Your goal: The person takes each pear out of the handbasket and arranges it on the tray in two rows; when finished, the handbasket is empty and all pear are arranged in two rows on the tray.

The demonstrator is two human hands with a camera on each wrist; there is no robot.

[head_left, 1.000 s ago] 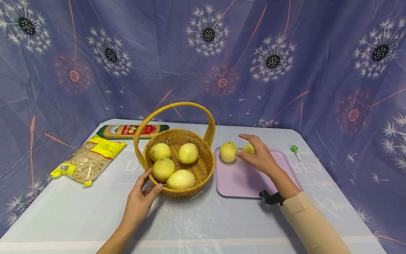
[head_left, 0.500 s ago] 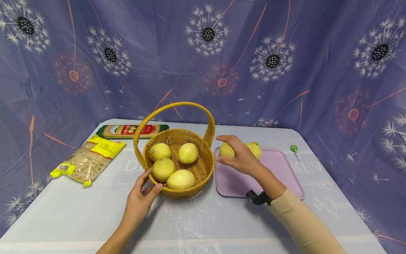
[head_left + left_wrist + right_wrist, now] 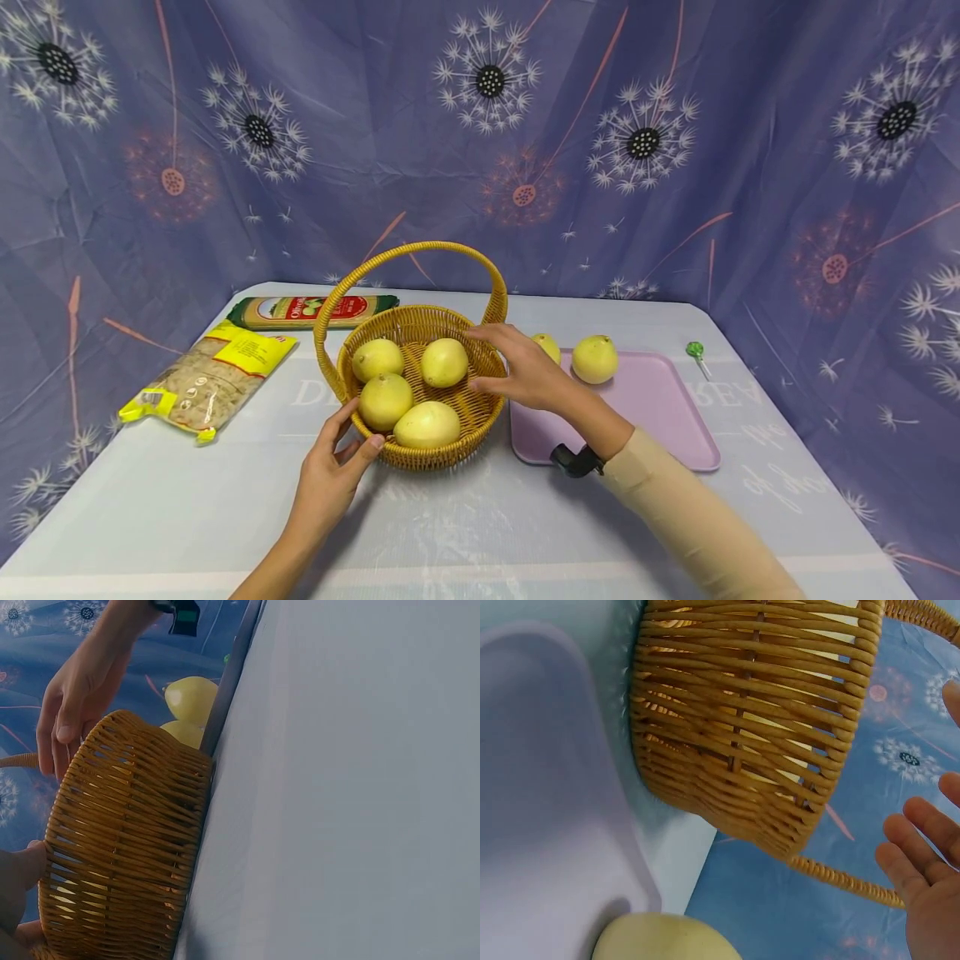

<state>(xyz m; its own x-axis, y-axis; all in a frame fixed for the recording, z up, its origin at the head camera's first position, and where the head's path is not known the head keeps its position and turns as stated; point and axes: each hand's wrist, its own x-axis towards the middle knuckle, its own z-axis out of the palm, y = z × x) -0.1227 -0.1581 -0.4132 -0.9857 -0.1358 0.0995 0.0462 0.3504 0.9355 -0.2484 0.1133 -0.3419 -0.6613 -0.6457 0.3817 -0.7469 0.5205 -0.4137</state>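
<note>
In the head view, a yellow wicker basket (image 3: 420, 457) with a tall hoop handle holds several pale yellow, round to pear-shaped fruits (image 3: 427, 425). My left hand (image 3: 330, 467) holds its front left rim, thumb and fingertips on the weave; the left wrist view shows the thumb (image 3: 34, 862) at the rim. Over the right rim is my right hand (image 3: 528, 371), palm down, fingers spread, with nothing in it. The right wrist view shows its fingers (image 3: 922, 840) apart. Two more fruits lie on a lilac tray (image 3: 637, 417): one fruit (image 3: 595, 360) in full sight, another (image 3: 547, 346) partly behind the right hand.
At the back left lie a long green-and-red packet (image 3: 322, 310) and a yellow-labelled clear bag (image 3: 213, 375). A green lollipop (image 3: 697, 354) lies right of the tray. Patterned blue cloth (image 3: 375, 150) hangs behind and beside the table.
My right hand has moved left from above the tray to the basket's right rim, empty throughout. The tray fruits show more behind it. My left hand and the basket have stayed put.
</note>
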